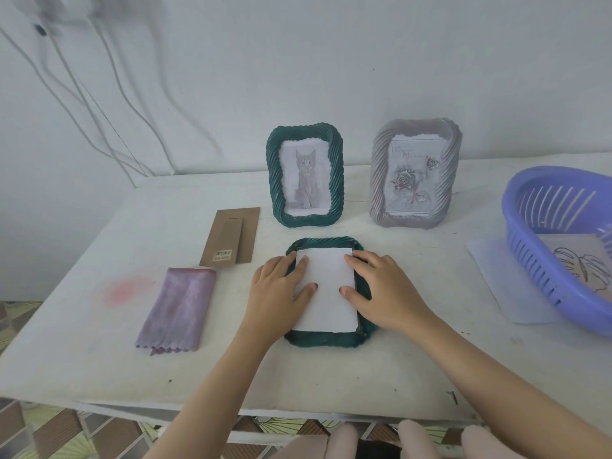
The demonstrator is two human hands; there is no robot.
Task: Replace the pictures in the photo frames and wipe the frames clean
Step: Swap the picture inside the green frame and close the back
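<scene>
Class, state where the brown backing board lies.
Head view: the brown backing board lies flat left of centre, just beyond the purple cloth, left of the upright green frame.

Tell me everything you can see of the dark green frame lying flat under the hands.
The dark green frame is a rounded rectangle with a twisted, rope-like ribbed rim that looks like moulded plastic or resin. It lies flat, back side up, on the white table in front of the person. No backing board covers it; a white sheet lies in its recess. The left hand rests across its left rim and the right hand across its right rim, with straight fingers pressing the sheet.
</scene>
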